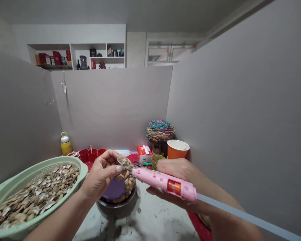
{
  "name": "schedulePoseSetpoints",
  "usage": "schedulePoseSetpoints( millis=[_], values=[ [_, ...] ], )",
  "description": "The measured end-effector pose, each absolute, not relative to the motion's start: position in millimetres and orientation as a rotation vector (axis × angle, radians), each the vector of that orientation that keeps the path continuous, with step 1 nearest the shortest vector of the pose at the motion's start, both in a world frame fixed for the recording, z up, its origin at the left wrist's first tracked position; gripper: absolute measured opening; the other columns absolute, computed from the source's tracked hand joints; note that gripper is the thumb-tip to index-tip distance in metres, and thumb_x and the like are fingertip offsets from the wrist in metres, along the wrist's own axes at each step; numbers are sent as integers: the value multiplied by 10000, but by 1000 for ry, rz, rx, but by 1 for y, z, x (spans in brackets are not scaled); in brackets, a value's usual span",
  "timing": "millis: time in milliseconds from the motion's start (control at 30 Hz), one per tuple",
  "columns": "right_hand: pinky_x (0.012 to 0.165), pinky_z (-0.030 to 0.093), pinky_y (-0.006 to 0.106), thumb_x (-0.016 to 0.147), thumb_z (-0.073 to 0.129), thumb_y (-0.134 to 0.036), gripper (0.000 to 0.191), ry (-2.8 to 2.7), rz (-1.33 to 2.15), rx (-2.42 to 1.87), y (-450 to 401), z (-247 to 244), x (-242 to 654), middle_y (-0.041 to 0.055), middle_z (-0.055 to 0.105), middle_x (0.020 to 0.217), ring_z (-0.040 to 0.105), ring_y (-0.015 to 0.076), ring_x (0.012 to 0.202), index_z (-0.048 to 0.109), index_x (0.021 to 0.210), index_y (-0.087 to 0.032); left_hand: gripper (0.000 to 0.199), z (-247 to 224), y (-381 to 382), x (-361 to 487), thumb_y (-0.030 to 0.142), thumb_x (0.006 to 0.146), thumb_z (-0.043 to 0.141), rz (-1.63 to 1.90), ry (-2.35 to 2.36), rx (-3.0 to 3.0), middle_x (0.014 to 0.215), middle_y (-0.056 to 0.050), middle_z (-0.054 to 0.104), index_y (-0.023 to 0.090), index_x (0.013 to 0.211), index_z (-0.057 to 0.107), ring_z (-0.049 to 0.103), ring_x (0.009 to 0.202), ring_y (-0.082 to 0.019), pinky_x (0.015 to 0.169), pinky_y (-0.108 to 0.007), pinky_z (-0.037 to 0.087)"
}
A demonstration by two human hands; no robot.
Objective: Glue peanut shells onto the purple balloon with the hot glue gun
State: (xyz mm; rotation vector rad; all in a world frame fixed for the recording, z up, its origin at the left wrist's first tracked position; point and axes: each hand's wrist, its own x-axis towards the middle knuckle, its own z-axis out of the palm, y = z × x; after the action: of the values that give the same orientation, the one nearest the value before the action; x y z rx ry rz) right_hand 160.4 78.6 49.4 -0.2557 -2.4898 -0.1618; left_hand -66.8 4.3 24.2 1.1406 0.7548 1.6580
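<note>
Glue gun nozzle meets nutshell.
The left hand (102, 172) pinches a nutshell piece (120, 160); the right hand (177, 169) wraps around the pink hot glue gun (150, 179), just above the partly shell-covered purple form (114, 190) on the table (153, 222).

Glossy plastic beside rough, dry surfaces

The glue gun (163, 182) looks like smooth plastic with a soft sheen; its nozzle (128, 169) is metal. The glue stick (240, 212) is smooth and translucent. Rough, mostly matt shells (42, 192) fill a smooth plastic basket (83, 167). The purple piece (114, 189) appears smooth, the dish (110, 204) shiny metal, the tabletop (153, 217) scuffed.
</note>
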Motion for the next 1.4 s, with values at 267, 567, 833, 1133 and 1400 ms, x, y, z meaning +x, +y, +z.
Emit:
schedulePoseSetpoints(
  millis=[267, 567, 833, 1133, 1400],
  values=[
    [495, 208, 240, 893, 560, -343, 346, -2490, -238, -259, 79, 49, 161, -43, 397, 574, 315, 83, 504, 388, 637, -186, 237, 24, 5, -68, 146, 661, 813, 1664, 739, 1153, 781, -2, 667, 178, 803, 626, 608, 706, -110, 658, -224, 495],
    [489, 210, 232, 883, 570, -346, 366, -2473, -184, -281, 77, 50, 161, -49, 379, 570, 307, 78, 490, 355, 628, -195, 243, 24, 4, -68, 163, 658, 820, 1677, 736, 1150, 807, -7, 690, 182, 810, 631, 640, 740, -125, 707, -247, 525],
    [483, 216, 223, 884, 578, -383, 367, -2487, -192, -339, 77, 50, 163, -42, 408, 583, 331, 80, 494, 382, 638, -193, 213, 26, 2, -69, 143, 678, 810, 1682, 706, 1154, 813, 2, 695, 183, 811, 648, 648, 756, -122, 728, -251, 544],
    [490, 215, 226, 867, 597, -381, 380, -2501, -178, -406, 79, 47, 164, -46, 401, 588, 320, 76, 494, 361, 636, -194, 210, 26, 3, -70, 133, 681, 811, 1693, 679, 1160, 815, 17, 696, 185, 817, 660, 651, 759, -109, 721, -225, 554],
    [492, 242, 219, 882, 580, -383, 359, -2464, -209, -311, 81, 47, 164, -39, 429, 592, 353, 80, 502, 403, 639, -187, 199, 25, 3, -70, 130, 700, 794, 1688, 684, 1167, 831, 25, 695, 188, 836, 660, 654, 765, -98, 721, -207, 556]
  ],
)
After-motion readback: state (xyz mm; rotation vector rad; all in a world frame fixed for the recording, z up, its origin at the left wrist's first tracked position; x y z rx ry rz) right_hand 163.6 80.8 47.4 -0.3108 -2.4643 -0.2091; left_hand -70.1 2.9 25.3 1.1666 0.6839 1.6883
